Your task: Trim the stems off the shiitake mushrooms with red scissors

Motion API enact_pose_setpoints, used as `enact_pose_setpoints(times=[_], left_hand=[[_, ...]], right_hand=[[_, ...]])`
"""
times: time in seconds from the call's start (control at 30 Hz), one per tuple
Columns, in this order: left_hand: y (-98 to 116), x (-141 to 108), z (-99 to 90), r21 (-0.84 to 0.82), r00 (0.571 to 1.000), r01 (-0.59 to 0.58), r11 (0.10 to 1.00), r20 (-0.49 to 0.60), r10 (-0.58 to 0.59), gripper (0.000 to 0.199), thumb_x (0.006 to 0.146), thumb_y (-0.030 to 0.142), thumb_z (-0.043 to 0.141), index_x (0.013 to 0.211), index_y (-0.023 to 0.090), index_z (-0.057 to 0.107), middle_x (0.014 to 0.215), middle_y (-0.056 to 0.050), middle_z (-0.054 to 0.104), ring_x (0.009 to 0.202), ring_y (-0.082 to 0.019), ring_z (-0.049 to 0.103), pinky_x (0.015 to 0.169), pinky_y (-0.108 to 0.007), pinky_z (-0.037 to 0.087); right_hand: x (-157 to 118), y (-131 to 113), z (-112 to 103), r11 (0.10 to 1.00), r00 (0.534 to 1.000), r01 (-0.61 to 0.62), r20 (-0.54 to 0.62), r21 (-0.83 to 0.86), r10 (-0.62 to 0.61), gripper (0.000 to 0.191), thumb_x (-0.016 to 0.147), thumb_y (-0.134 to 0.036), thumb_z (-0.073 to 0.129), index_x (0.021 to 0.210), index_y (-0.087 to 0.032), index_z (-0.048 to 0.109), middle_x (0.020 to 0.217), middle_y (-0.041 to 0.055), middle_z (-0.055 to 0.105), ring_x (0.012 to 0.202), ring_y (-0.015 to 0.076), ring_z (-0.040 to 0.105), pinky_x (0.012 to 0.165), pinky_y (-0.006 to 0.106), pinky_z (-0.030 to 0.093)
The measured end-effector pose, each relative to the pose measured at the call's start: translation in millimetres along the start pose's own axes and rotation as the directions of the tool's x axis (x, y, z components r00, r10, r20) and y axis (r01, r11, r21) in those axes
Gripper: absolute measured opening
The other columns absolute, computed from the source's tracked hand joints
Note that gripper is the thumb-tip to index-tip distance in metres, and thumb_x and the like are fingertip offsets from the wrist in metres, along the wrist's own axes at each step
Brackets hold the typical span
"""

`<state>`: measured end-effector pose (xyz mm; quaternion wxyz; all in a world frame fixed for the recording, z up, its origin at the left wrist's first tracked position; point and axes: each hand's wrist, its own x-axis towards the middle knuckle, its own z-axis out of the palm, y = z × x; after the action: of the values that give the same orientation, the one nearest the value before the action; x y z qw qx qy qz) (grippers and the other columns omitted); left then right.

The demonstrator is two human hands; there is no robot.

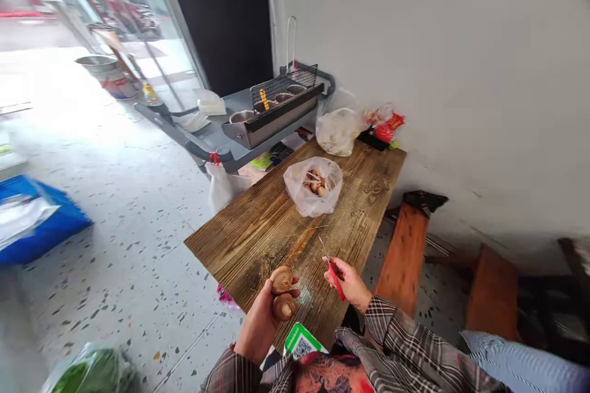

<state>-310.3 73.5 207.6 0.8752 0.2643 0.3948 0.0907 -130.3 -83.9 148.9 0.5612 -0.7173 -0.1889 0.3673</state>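
Note:
Two brown mushrooms (282, 280) rest in my left hand (260, 319), one above the other, with my fingers curled round them over the near end of the wooden table (258, 230). The lower one shows a pale stem stub. In my right hand (353, 284) I grip a pair of scissors (335, 282) with red handles, its thin blades pointing up and away. The blades are apart from the mushrooms. Farther up the table stands an opened clear plastic bag (302, 199) with several mushrooms (316, 183) inside.
A tied white plastic bag (338, 130) and red packaging (386, 129) sit at the table's far end. Beyond the left edge is a grey cart (235, 135) with a metal container rack (276, 113). A wooden bench (403, 258) stands right. A green QR-code card (303, 341) lies near me.

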Motion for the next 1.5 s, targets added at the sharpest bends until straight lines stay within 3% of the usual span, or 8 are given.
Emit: enact_pose_setpoints(times=[0.17, 0.47, 0.67, 0.87, 1.07, 1.27, 1.37, 1.5], left_hand=[[-36, 19, 24.6, -0.075, 0.961, -0.129, 0.989, -0.256, 0.106, 0.052, 0.090, 0.048, 0.071, 0.132, 0.018, 0.064, 0.121, -0.013, 0.076, 0.094, -0.024, 0.075, 0.071, -0.031, 0.062], [-124, 43, 147.2, -0.251, 0.872, -0.153, 0.956, -0.490, 0.011, 0.055, 0.085, 0.049, 0.077, 0.130, 0.021, 0.066, 0.107, -0.008, 0.075, 0.082, -0.021, 0.075, 0.069, -0.030, 0.060], [-139, 60, 178.8, -0.310, 0.877, -0.228, 0.923, -0.477, 0.056, 0.058, 0.083, 0.057, 0.079, 0.126, 0.021, 0.069, 0.103, -0.008, 0.073, 0.082, -0.021, 0.073, 0.072, -0.032, 0.060], [-145, 68, 176.1, -0.351, 0.880, -0.266, 0.898, -0.469, 0.077, 0.056, 0.084, 0.059, 0.078, 0.123, 0.020, 0.069, 0.107, -0.010, 0.073, 0.082, -0.020, 0.071, 0.071, -0.033, 0.061], [-131, 107, 168.4, -0.254, 0.914, -0.276, 0.927, -0.369, 0.171, 0.053, 0.086, 0.062, 0.072, 0.114, 0.017, 0.069, 0.106, -0.011, 0.074, 0.075, -0.018, 0.069, 0.064, -0.030, 0.058], [-101, 170, 187.0, -0.174, 0.961, -0.230, 0.958, -0.199, 0.194, 0.071, 0.081, 0.065, 0.073, 0.133, 0.018, 0.064, 0.096, -0.008, 0.071, 0.068, -0.017, 0.067, 0.055, -0.026, 0.053], [-94, 199, 203.3, -0.146, 0.968, -0.205, 0.968, -0.179, 0.178, 0.075, 0.083, 0.065, 0.072, 0.140, 0.018, 0.063, 0.094, -0.008, 0.072, 0.067, -0.018, 0.067, 0.053, -0.026, 0.052], [-101, 235, 222.0, -0.063, 0.981, -0.171, 0.983, -0.108, 0.164, 0.073, 0.086, 0.058, 0.073, 0.148, 0.019, 0.060, 0.097, -0.010, 0.075, 0.065, -0.016, 0.068, 0.055, -0.024, 0.052]], right_hand=[[79, 30, -36, 0.966, 0.968, 0.154, 0.227, -0.207, -0.106, 0.060, 0.069, -0.065, 0.083, 0.113, -0.024, 0.077, 0.088, 0.0039, 0.070, 0.080, 0.0204, 0.063, 0.081, 0.040, 0.056], [217, 1, -94, 0.803, 0.773, 0.502, 0.583, -0.320, -0.251, 0.054, 0.081, -0.035, 0.082, 0.134, -0.027, 0.071, 0.109, 0.0073, 0.075, 0.099, 0.0218, 0.067, 0.097, 0.036, 0.051], [310, 1, -141, 0.727, 0.838, 0.490, 0.491, -0.482, -0.239, 0.051, 0.089, -0.038, 0.069, 0.137, -0.020, 0.068, 0.131, 0.0163, 0.071, 0.120, 0.0315, 0.063, 0.108, 0.045, 0.045], [307, 37, -215, 0.729, 0.933, 0.328, 0.327, -0.600, -0.151, 0.061, 0.087, -0.054, 0.059, 0.135, -0.016, 0.067, 0.112, 0.0170, 0.075, 0.095, 0.0305, 0.068, 0.091, 0.049, 0.054], [246, 71, -219, 0.762, 0.953, 0.273, 0.274, -0.587, -0.130, 0.069, 0.079, -0.068, 0.060, 0.122, -0.016, 0.073, 0.088, 0.0103, 0.074, 0.071, 0.0244, 0.064, 0.078, 0.047, 0.058], [189, 84, -245, 0.802, 0.921, 0.305, 0.374, -0.514, -0.111, 0.054, 0.082, -0.060, 0.069, 0.121, -0.024, 0.076, 0.102, 0.0105, 0.079, 0.091, 0.0276, 0.073, 0.089, 0.047, 0.061], [204, 66, -267, 0.807, 0.892, 0.337, 0.440, -0.484, -0.109, 0.054, 0.089, -0.055, 0.067, 0.133, -0.024, 0.071, 0.116, 0.0127, 0.079, 0.106, 0.0295, 0.074, 0.099, 0.048, 0.059], [283, 24, -272, 0.718, 0.793, 0.554, 0.532, -0.423, -0.298, 0.056, 0.091, -0.051, 0.067, 0.139, -0.023, 0.067, 0.132, 0.0148, 0.073, 0.118, 0.0323, 0.070, 0.107, 0.051, 0.054]])
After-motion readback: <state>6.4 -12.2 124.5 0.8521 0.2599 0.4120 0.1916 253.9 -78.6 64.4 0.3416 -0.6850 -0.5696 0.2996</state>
